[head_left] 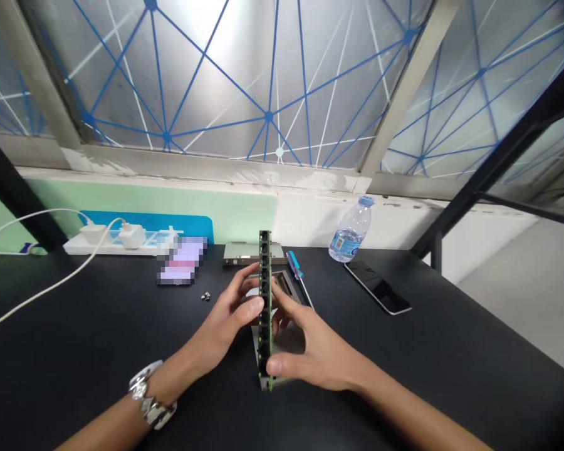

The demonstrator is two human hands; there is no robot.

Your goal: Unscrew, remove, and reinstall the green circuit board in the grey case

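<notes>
Between my two hands a green circuit board [265, 313] stands on edge, its row of black sockets facing me. My left hand [232, 307] grips it from the left, thumb against the sockets. From the right, my right hand [305, 341] holds it, with the thumb near the lower end and the fingers higher up. Beneath and behind the board lies a grey metal casing [294, 341], partly hidden by my hands. Just right of the casing rests a screwdriver [297, 266] with a blue handle. A few small screws [205, 296] sit left of my left hand.
Farther back lies a flat metal box [244, 252]. A water bottle [350, 232] and a dark phone [378, 288] are at the right. A phone with a lit screen [183, 263] and a white power strip [110, 241] with cables occupy the back left of the black table [75, 351].
</notes>
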